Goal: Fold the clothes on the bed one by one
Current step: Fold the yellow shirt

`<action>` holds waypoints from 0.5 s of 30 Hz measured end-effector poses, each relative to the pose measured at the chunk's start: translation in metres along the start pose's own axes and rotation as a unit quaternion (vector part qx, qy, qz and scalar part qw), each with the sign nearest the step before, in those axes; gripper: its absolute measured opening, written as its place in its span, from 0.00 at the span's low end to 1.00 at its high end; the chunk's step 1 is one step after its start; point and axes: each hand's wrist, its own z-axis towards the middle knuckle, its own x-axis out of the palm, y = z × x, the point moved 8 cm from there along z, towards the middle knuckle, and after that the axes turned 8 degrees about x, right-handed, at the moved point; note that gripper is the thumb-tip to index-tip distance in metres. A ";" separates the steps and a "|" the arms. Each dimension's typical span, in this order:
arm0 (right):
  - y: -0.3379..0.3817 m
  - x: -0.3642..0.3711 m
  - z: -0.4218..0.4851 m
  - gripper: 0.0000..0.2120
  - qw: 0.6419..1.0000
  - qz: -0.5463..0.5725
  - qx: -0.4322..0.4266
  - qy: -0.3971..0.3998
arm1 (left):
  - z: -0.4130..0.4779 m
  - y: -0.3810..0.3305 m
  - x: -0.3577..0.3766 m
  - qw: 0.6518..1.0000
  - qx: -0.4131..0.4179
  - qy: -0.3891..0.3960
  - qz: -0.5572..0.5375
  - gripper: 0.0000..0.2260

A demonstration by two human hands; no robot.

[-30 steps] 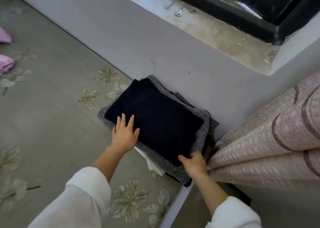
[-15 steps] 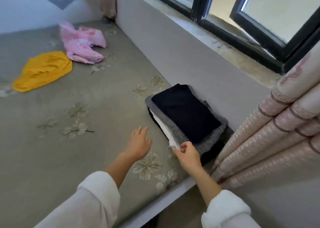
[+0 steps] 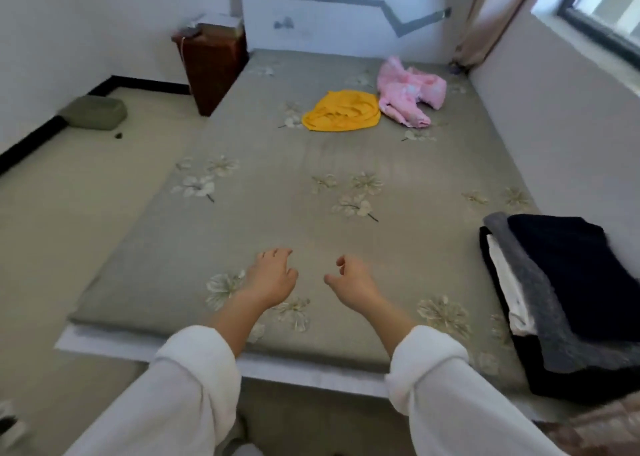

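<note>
A stack of folded clothes, dark navy on top with grey, white and black layers below, sits at the bed's near right corner. A crumpled yellow garment and a crumpled pink garment lie at the far end of the bed. My left hand and my right hand hover over the near middle of the bed, fingers loosely curled, holding nothing. Both hands are well left of the stack and far from the loose garments.
A dark red nightstand stands at the bed's far left corner. A green cushion lies on the floor to the left. A wall with a window runs along the right side, and a curtain hangs at the far right.
Both hands left the folded stack and moved left to the middle of the bed. The view swung left and up, bringing the yellow and pink garments ahead.
</note>
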 end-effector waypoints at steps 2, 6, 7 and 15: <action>0.050 0.034 -0.001 0.24 0.999 -0.037 -0.037 0.006 | -0.013 0.051 -0.030 0.999 -0.033 -0.031 -0.008 0.21; 0.151 0.115 -0.003 0.23 0.991 -0.084 -0.096 0.034 | -0.043 0.166 -0.086 0.994 -0.086 -0.071 -0.020 0.21; 0.176 0.140 -0.005 0.23 0.989 -0.090 -0.105 0.043 | -0.052 0.197 -0.100 0.992 -0.099 -0.074 -0.022 0.21; 0.358 0.348 -0.032 0.24 0.967 -0.139 -0.166 0.132 | -0.128 0.431 -0.207 0.973 -0.201 -0.109 -0.006 0.21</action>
